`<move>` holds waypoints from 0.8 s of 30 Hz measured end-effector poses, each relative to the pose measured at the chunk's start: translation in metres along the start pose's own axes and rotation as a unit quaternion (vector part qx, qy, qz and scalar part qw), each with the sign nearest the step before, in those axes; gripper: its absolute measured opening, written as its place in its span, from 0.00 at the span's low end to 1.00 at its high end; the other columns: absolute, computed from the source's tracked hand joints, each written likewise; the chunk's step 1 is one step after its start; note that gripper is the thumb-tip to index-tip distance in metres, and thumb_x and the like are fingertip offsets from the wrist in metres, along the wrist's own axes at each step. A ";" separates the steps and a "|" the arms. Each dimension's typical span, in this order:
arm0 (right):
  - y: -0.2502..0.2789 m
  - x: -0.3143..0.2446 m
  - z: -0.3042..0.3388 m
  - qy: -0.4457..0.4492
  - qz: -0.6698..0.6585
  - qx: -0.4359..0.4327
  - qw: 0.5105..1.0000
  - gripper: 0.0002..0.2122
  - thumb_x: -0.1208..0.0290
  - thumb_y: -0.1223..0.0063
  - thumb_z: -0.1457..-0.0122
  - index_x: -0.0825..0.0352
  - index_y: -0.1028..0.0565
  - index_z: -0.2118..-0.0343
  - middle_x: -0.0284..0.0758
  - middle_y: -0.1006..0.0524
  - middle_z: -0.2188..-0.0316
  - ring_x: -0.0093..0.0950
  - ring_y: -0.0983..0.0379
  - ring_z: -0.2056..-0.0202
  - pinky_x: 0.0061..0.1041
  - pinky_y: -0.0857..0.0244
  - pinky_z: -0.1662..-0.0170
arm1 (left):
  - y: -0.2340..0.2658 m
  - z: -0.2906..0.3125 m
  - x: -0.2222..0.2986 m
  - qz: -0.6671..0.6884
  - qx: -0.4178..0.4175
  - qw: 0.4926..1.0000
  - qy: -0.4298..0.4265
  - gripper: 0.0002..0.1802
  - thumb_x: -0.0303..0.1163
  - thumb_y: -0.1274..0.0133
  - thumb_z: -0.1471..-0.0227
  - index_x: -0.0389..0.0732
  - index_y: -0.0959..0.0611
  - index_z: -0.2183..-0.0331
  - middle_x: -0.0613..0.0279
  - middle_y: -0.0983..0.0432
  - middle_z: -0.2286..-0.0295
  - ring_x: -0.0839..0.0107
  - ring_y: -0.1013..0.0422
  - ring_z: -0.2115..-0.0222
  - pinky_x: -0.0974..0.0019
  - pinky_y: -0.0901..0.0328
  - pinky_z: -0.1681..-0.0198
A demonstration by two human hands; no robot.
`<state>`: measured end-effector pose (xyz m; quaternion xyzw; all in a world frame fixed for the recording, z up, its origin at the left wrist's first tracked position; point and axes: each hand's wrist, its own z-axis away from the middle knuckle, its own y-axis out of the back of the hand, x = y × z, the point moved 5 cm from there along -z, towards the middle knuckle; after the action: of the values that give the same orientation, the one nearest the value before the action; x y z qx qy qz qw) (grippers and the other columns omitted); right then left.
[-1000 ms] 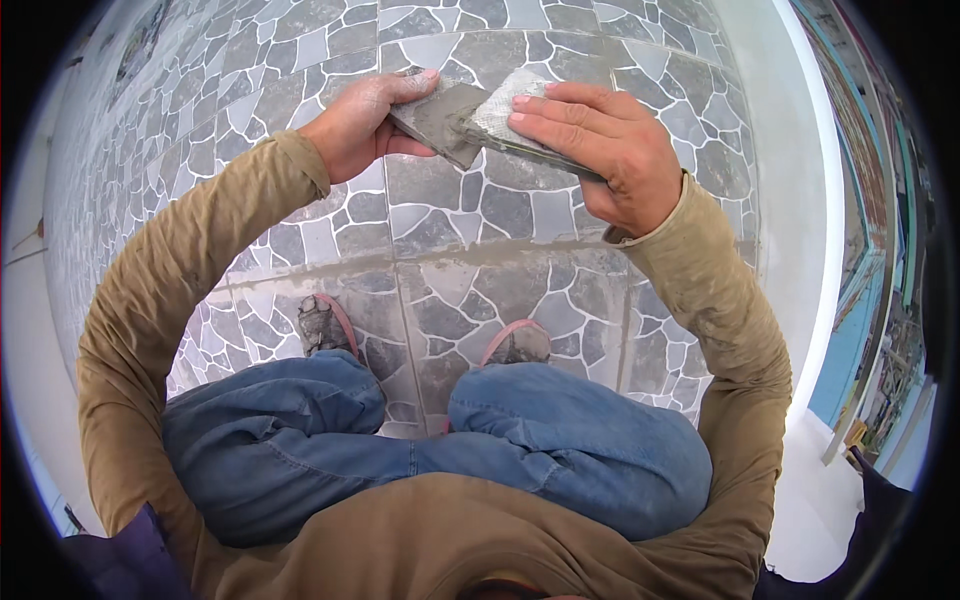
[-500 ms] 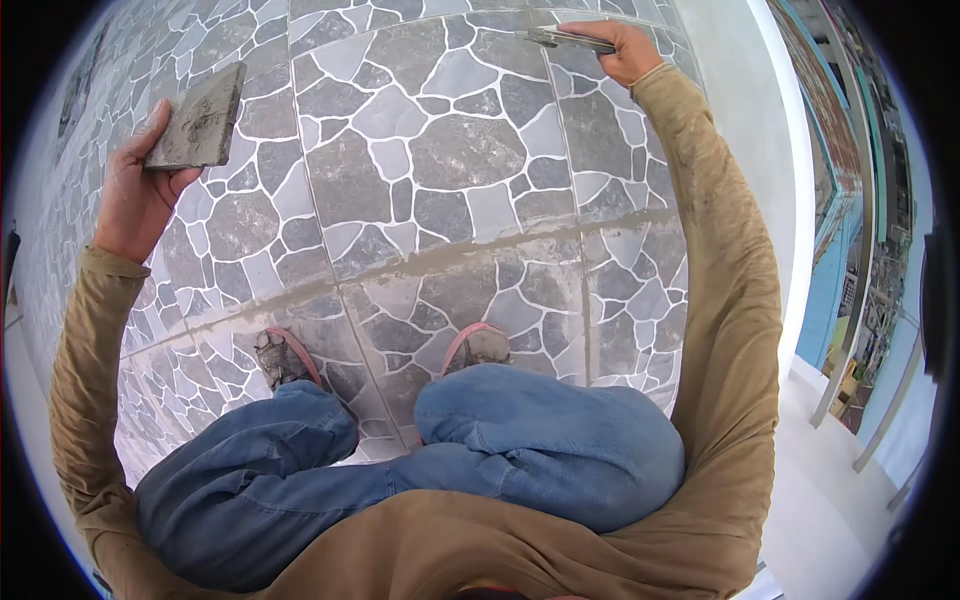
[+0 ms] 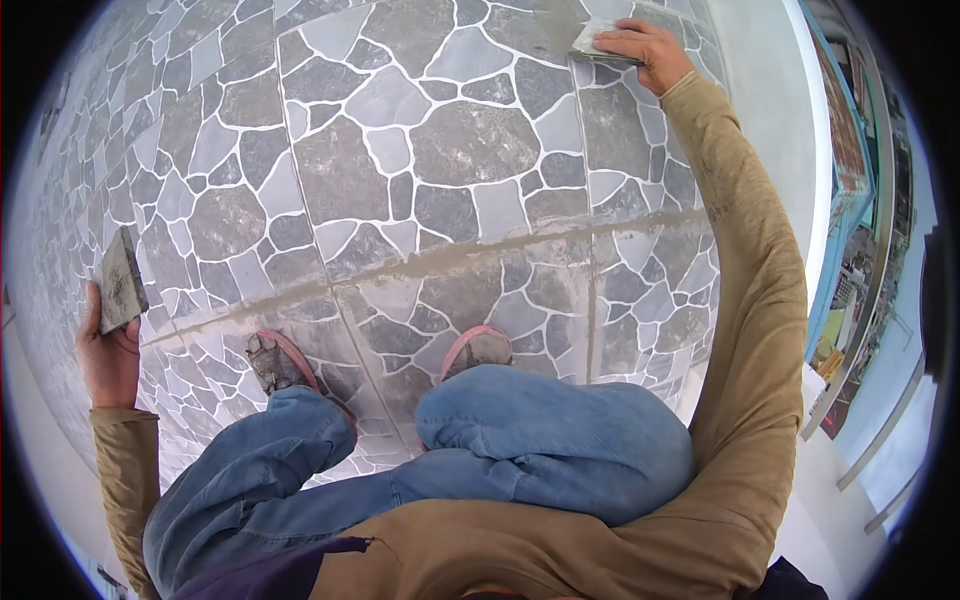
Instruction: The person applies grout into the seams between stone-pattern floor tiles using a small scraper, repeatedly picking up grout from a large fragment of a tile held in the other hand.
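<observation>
Off to the left, my left hand (image 3: 108, 365) is closed around the lower end of a small flat tile piece (image 3: 122, 288) smeared with grey mortar, held tilted above the floor. At the far right, my right hand (image 3: 652, 55) has its fingers pressed over a thin flat scraper-like piece (image 3: 598, 38), pale on top. That piece lies on or just over the tiled floor (image 3: 470, 145), near a joint between two tiles; its exact kind is unclear. Smeared wet mortar (image 3: 550, 22) shows beside it.
A mortar-filled joint (image 3: 430, 262) crosses the floor in front of my feet, which are in dirty shoes (image 3: 482, 348) with pink edges. Along the right runs a white raised edge (image 3: 800, 200), with a lower area of stored items (image 3: 850, 290) beyond it.
My left hand has come down and toward me with the tile piece. The right hand has moved slightly right and laid its piece flatter, fingers now spread over its top.
</observation>
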<state>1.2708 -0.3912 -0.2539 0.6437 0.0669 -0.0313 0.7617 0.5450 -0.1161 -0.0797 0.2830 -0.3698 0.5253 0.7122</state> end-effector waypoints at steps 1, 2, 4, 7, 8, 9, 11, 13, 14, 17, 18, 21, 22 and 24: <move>0.004 -0.040 -0.008 0.018 -0.005 0.042 0.999 0.39 0.92 0.54 0.68 0.52 0.25 0.48 0.24 0.26 0.46 0.36 0.37 0.41 0.36 0.40 0.39 | 0.007 -0.001 -0.006 -0.016 0.000 1.000 -0.005 0.22 0.31 0.61 0.35 0.39 0.34 0.41 0.56 0.28 0.50 0.69 0.24 0.58 0.73 0.23 0.64; 0.016 -0.062 -0.005 0.029 -0.002 0.086 0.996 0.39 0.92 0.55 0.68 0.52 0.25 0.48 0.24 0.26 0.47 0.37 0.36 0.42 0.37 0.40 0.39 | 0.007 -0.005 -0.010 -0.028 -0.011 0.999 -0.016 0.23 0.30 0.61 0.35 0.39 0.35 0.40 0.56 0.29 0.49 0.69 0.24 0.58 0.72 0.23 0.63; -0.012 -0.058 0.022 0.008 0.016 0.045 0.999 0.38 0.90 0.50 0.63 0.46 0.28 0.45 0.14 0.29 0.44 0.30 0.38 0.40 0.42 0.42 0.40 | -0.008 -0.009 -0.009 -0.037 -0.021 0.999 -0.027 0.24 0.30 0.63 0.35 0.37 0.38 0.39 0.54 0.30 0.49 0.68 0.24 0.58 0.70 0.23 0.62; -0.020 -0.027 0.058 -0.031 -0.017 0.023 0.999 0.38 0.90 0.49 0.63 0.48 0.27 0.46 0.16 0.29 0.44 0.30 0.41 0.38 0.40 0.43 0.41 | 0.004 -0.008 0.012 -0.047 -0.038 0.996 -0.064 0.24 0.30 0.63 0.35 0.37 0.38 0.39 0.54 0.31 0.48 0.68 0.25 0.57 0.71 0.24 0.61; -0.012 -0.030 0.060 -0.036 -0.011 0.021 0.999 0.38 0.90 0.49 0.63 0.48 0.27 0.46 0.16 0.29 0.44 0.30 0.41 0.38 0.40 0.43 0.41 | 0.027 -0.022 0.008 -0.106 -0.059 0.991 -0.062 0.25 0.28 0.62 0.36 0.38 0.38 0.39 0.54 0.32 0.47 0.68 0.26 0.55 0.70 0.25 0.58; -0.003 -0.033 0.058 -0.031 0.004 0.015 0.999 0.39 0.90 0.49 0.64 0.47 0.27 0.45 0.15 0.30 0.43 0.30 0.41 0.38 0.40 0.42 0.42 | 0.027 -0.024 0.005 -0.136 -0.067 0.987 -0.058 0.25 0.27 0.61 0.37 0.39 0.38 0.39 0.55 0.32 0.47 0.68 0.27 0.53 0.70 0.25 0.57; 0.005 -0.050 0.054 -0.027 0.023 0.003 0.999 0.40 0.90 0.48 0.65 0.46 0.28 0.45 0.15 0.31 0.42 0.30 0.42 0.37 0.39 0.41 0.43 | 0.011 -0.023 -0.003 -0.064 -0.079 0.993 -0.061 0.26 0.27 0.60 0.37 0.39 0.39 0.38 0.55 0.33 0.45 0.67 0.27 0.52 0.70 0.26 0.55; -0.001 -0.084 0.046 -0.011 0.036 0.036 0.999 0.41 0.90 0.47 0.65 0.45 0.29 0.44 0.15 0.33 0.40 0.29 0.42 0.37 0.38 0.41 0.43 | 0.007 -0.025 -0.011 0.016 -0.088 0.996 -0.031 0.28 0.27 0.59 0.37 0.40 0.42 0.37 0.57 0.36 0.43 0.67 0.28 0.52 0.69 0.26 0.55; -0.009 -0.085 0.063 -0.019 0.038 0.034 0.999 0.41 0.90 0.47 0.65 0.45 0.29 0.44 0.15 0.33 0.40 0.29 0.42 0.37 0.38 0.41 0.43 | 0.006 -0.026 -0.012 0.016 -0.096 0.995 -0.029 0.28 0.27 0.59 0.37 0.40 0.42 0.37 0.57 0.36 0.43 0.67 0.28 0.52 0.69 0.26 0.55; -0.024 -0.075 0.105 -0.064 0.016 -0.014 0.998 0.40 0.88 0.48 0.62 0.46 0.32 0.42 0.18 0.35 0.38 0.30 0.42 0.38 0.37 0.40 0.43 | 0.012 -0.025 -0.010 -0.053 -0.091 0.991 -0.085 0.27 0.27 0.58 0.37 0.40 0.39 0.38 0.56 0.31 0.48 0.68 0.26 0.56 0.70 0.26 0.57; -0.015 -0.081 0.102 -0.066 0.016 -0.011 0.998 0.40 0.88 0.48 0.62 0.46 0.32 0.42 0.18 0.35 0.38 0.30 0.42 0.38 0.37 0.40 0.43 | 0.026 -0.030 -0.013 -0.099 -0.049 0.991 -0.073 0.28 0.26 0.56 0.38 0.39 0.39 0.38 0.54 0.29 0.51 0.68 0.25 0.59 0.71 0.26 0.59; -0.012 -0.099 0.085 -0.062 0.037 -0.039 0.997 0.41 0.87 0.48 0.62 0.45 0.33 0.41 0.18 0.35 0.39 0.30 0.41 0.38 0.37 0.39 0.44 | 0.067 -0.046 -0.019 -0.105 -0.093 0.990 0.021 0.33 0.20 0.49 0.43 0.36 0.39 0.38 0.51 0.30 0.50 0.67 0.24 0.58 0.68 0.26 0.57; -0.019 -0.107 0.074 -0.072 0.064 0.025 0.995 0.40 0.87 0.48 0.62 0.45 0.33 0.41 0.18 0.34 0.39 0.30 0.40 0.39 0.37 0.39 0.44 | 0.072 -0.053 -0.017 -0.112 -0.135 0.983 0.051 0.30 0.22 0.52 0.41 0.37 0.39 0.38 0.52 0.30 0.49 0.67 0.24 0.58 0.69 0.25 0.58; -0.039 -0.122 0.084 -0.080 0.087 0.086 0.989 0.40 0.87 0.47 0.62 0.46 0.33 0.41 0.19 0.34 0.39 0.31 0.39 0.40 0.36 0.38 0.45 | 0.053 -0.040 -0.022 -0.119 -0.176 0.974 0.084 0.28 0.25 0.54 0.39 0.37 0.39 0.38 0.52 0.31 0.49 0.67 0.24 0.59 0.69 0.24 0.59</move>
<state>1.1497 -0.4856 -0.2609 0.7058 -0.0537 -0.0221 0.7060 0.4993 -0.0803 -0.1196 0.1503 -0.3592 0.3853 0.8367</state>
